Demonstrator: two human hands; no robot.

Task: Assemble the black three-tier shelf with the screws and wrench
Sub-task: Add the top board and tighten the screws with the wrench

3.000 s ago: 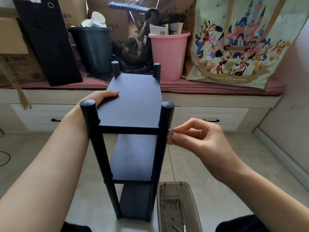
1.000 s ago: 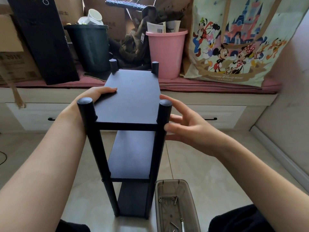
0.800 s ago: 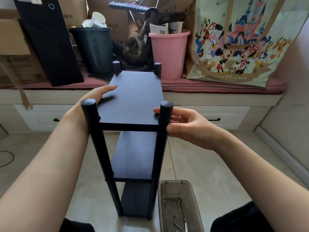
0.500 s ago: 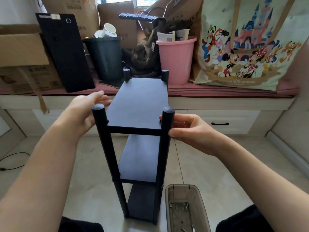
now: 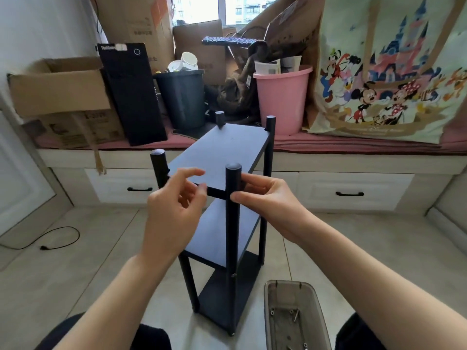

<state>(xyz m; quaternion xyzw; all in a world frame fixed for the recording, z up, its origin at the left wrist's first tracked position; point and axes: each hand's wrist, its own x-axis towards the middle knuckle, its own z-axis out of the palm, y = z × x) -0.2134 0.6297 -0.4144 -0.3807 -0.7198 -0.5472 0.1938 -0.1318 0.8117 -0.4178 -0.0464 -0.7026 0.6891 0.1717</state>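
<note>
Beige floor tiles carry the black three-tier shelf (image 5: 227,203), upright at centre and turned corner-on to me. My right hand (image 5: 265,200) grasps its near post (image 5: 233,198) just below the top board, probably to steady or turn it. My left hand (image 5: 174,208), at nine o'clock from that post, hovers loosely curled, grasping nothing. Spare screws (image 5: 293,315) lie in the grey tray (image 5: 271,311) at five o'clock (no wrench visible).

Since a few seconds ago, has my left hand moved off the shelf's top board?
Yes. The left hand has come off the top board's left edge and toward the near right post.
</note>
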